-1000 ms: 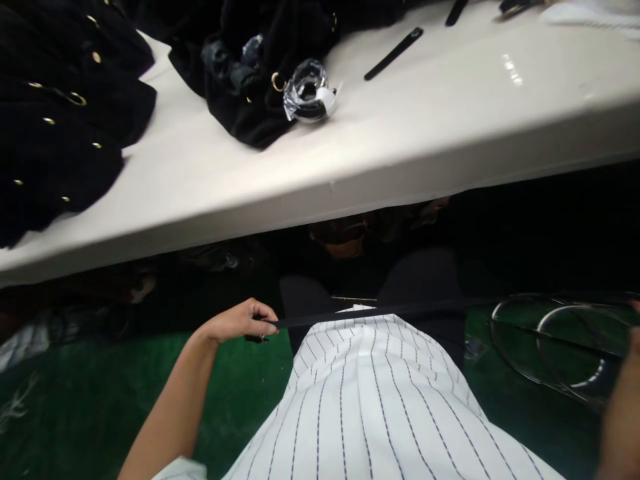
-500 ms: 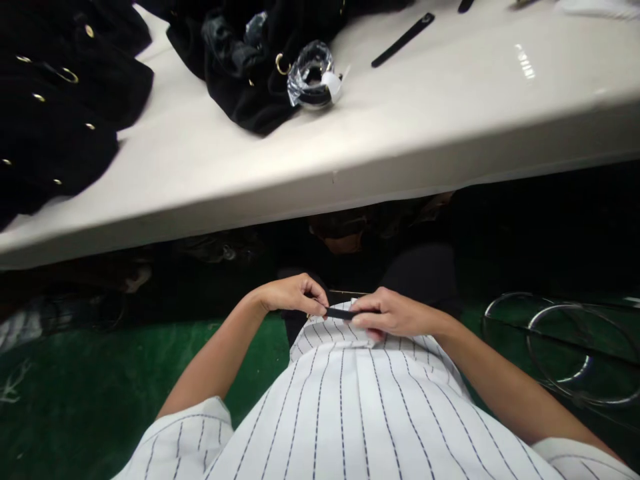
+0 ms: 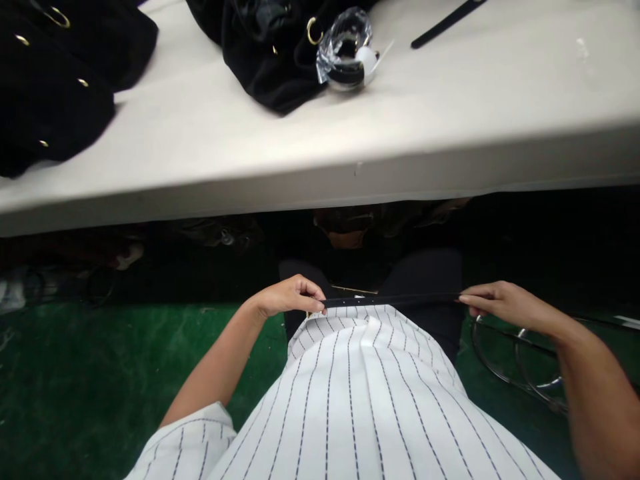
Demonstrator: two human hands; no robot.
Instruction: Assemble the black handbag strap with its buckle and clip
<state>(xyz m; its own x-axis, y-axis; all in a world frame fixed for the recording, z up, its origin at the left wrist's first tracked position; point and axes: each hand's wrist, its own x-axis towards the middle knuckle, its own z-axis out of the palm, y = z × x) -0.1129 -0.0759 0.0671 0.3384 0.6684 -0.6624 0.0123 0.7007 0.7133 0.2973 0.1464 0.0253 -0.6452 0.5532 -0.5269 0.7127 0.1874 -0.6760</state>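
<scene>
"What have you got there?"
"A narrow black strap, on my side of the white table, nearer me than its front edge. My left hand pinches it by thumb and fingers; my right hand pinches it well apart from there."
"Why so wide?"
"To draw it straight, I'd judge; I see no sag."
"Which way does it point?"
"Its long axis runs left to right, roughly along the table's front edge, with small pale dots nearer my left hand. I can't tell which end is the tip."
"And the plastic-wrapped roll?"
"On the table, against black cloth, set aside, I suppose, leaving both hands free."
</scene>
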